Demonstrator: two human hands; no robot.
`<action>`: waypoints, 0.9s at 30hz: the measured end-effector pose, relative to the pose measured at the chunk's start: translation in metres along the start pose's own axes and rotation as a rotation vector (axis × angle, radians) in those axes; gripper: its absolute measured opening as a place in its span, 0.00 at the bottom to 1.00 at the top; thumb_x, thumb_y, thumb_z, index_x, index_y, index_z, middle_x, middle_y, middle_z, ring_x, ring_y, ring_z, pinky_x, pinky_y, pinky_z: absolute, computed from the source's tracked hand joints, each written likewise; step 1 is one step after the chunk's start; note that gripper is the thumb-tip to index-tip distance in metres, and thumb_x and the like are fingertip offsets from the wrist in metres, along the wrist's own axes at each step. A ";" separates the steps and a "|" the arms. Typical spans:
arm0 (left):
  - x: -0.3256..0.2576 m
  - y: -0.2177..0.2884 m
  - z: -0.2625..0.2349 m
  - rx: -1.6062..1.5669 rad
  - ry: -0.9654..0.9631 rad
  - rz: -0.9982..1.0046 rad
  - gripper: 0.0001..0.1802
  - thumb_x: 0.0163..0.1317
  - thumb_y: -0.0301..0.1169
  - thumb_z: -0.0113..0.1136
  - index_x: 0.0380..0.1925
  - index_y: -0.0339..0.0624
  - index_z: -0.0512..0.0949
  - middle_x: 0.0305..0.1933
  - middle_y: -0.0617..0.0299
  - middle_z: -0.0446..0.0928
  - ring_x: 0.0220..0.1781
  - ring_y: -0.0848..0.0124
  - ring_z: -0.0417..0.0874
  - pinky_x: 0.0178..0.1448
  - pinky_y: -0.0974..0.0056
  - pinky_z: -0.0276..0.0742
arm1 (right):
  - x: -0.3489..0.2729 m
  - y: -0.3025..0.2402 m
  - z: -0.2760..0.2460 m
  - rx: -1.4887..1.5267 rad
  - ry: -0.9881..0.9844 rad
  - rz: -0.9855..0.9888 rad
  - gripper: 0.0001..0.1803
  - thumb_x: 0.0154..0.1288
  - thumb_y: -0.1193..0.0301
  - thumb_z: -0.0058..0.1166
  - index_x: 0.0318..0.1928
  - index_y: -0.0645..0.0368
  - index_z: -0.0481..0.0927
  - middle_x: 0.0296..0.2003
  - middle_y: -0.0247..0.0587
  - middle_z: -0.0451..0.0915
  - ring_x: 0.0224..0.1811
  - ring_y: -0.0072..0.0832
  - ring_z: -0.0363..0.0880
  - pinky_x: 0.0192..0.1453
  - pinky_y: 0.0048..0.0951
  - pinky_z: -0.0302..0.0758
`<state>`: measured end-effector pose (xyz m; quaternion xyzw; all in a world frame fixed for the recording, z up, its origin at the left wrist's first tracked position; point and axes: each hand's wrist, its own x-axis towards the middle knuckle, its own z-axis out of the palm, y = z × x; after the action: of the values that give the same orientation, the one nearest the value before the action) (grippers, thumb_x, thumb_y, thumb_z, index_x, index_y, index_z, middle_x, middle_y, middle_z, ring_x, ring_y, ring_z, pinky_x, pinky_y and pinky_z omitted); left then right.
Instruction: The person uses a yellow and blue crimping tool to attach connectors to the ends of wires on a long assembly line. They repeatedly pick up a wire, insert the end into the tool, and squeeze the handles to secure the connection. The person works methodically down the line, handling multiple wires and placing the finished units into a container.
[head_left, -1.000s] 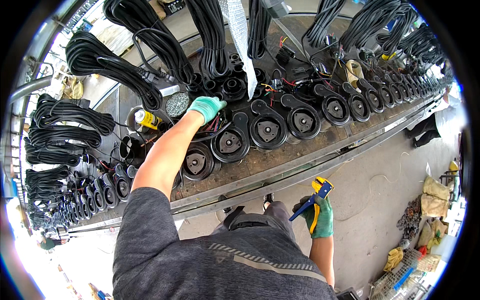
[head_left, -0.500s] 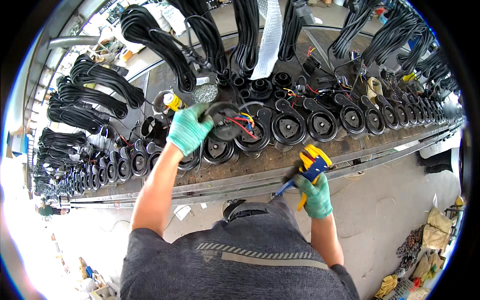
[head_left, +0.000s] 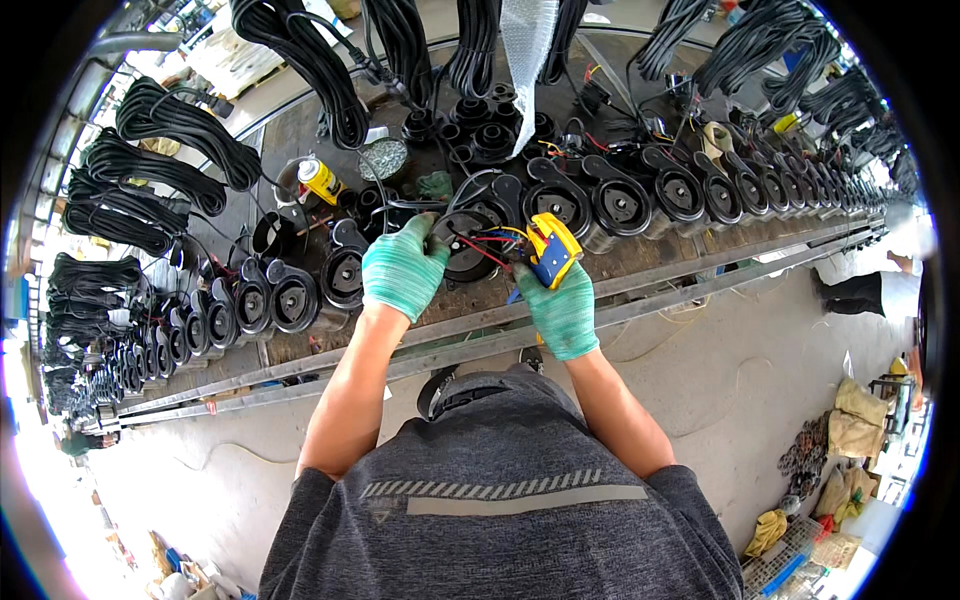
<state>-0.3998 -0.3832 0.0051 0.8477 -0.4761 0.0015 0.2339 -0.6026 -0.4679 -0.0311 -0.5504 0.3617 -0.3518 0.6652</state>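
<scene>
My left hand [head_left: 405, 268], in a green glove, is closed on the edge of a black round cover [head_left: 452, 228]. Red, yellow and blue wires [head_left: 492, 240] come out of this cover toward the right. My right hand [head_left: 562, 315], also gloved in green, grips a yellow-and-blue wire stripper [head_left: 553, 252]. Its head is up against the wire ends; whether the jaws have closed on a wire cannot be made out. Both hands are close together over the bench edge, in front of a black round motor housing [head_left: 468, 262].
A long row of black round housings [head_left: 622, 205] lines the wooden bench [head_left: 420, 312]. Bundles of black cable [head_left: 190, 130] hang over its far side. Behind my left hand are a yellow spray can [head_left: 320, 180] and a bowl of small metal parts [head_left: 383, 158]. A metal rail [head_left: 660, 275] runs along the front.
My right hand has risen from below the bench edge up and left, bringing the wire stripper to the wires. My left hand still holds the cover, now slightly lower in view.
</scene>
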 end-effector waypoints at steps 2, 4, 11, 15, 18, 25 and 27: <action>-0.003 0.009 0.002 0.050 -0.008 0.022 0.17 0.63 0.33 0.63 0.52 0.46 0.84 0.31 0.43 0.85 0.34 0.46 0.87 0.41 0.46 0.83 | -0.006 -0.004 -0.003 -0.018 0.014 0.019 0.26 0.67 0.79 0.64 0.65 0.63 0.76 0.45 0.32 0.84 0.40 0.16 0.80 0.43 0.23 0.80; -0.005 0.018 0.004 0.078 -0.069 0.068 0.18 0.62 0.32 0.64 0.53 0.50 0.84 0.39 0.47 0.85 0.39 0.48 0.86 0.44 0.49 0.82 | -0.012 -0.009 -0.006 -0.033 0.051 -0.067 0.13 0.67 0.79 0.65 0.51 0.62 0.82 0.40 0.29 0.84 0.40 0.16 0.81 0.44 0.23 0.79; -0.007 0.036 0.013 -0.007 0.141 0.544 0.24 0.52 0.29 0.70 0.53 0.51 0.84 0.53 0.60 0.82 0.53 0.52 0.81 0.60 0.46 0.75 | 0.003 -0.025 -0.013 -0.086 0.035 -0.045 0.10 0.66 0.77 0.66 0.47 0.60 0.83 0.36 0.29 0.83 0.35 0.16 0.80 0.39 0.23 0.79; -0.002 0.035 0.018 -0.074 -0.084 0.715 0.17 0.58 0.34 0.70 0.48 0.47 0.87 0.48 0.59 0.85 0.50 0.53 0.83 0.56 0.50 0.78 | 0.006 -0.029 -0.015 -0.114 -0.011 0.014 0.12 0.64 0.78 0.66 0.47 0.63 0.81 0.33 0.29 0.83 0.34 0.15 0.78 0.39 0.23 0.78; -0.002 0.038 0.021 -0.285 -0.298 0.480 0.14 0.62 0.36 0.68 0.46 0.42 0.87 0.44 0.53 0.86 0.44 0.53 0.86 0.49 0.52 0.81 | 0.008 -0.032 -0.015 -0.057 0.009 -0.026 0.12 0.65 0.77 0.67 0.48 0.62 0.84 0.35 0.27 0.83 0.34 0.14 0.78 0.37 0.23 0.77; 0.008 0.047 0.006 -0.796 -0.589 0.155 0.15 0.73 0.29 0.60 0.57 0.37 0.79 0.38 0.52 0.85 0.40 0.64 0.87 0.48 0.61 0.82 | 0.019 -0.057 -0.014 -0.152 -0.057 -0.164 0.13 0.65 0.79 0.66 0.49 0.63 0.84 0.37 0.27 0.83 0.36 0.13 0.78 0.41 0.21 0.77; 0.016 0.046 0.000 -0.869 -0.588 0.220 0.16 0.74 0.30 0.60 0.59 0.37 0.78 0.41 0.53 0.85 0.42 0.66 0.86 0.51 0.62 0.82 | 0.024 -0.069 -0.010 -0.125 -0.054 -0.198 0.13 0.65 0.78 0.66 0.49 0.62 0.84 0.36 0.27 0.83 0.36 0.13 0.78 0.41 0.21 0.77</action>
<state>-0.4281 -0.4164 0.0269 0.5825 -0.5644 -0.4087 0.4185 -0.6041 -0.5034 0.0331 -0.6333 0.3087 -0.3776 0.6008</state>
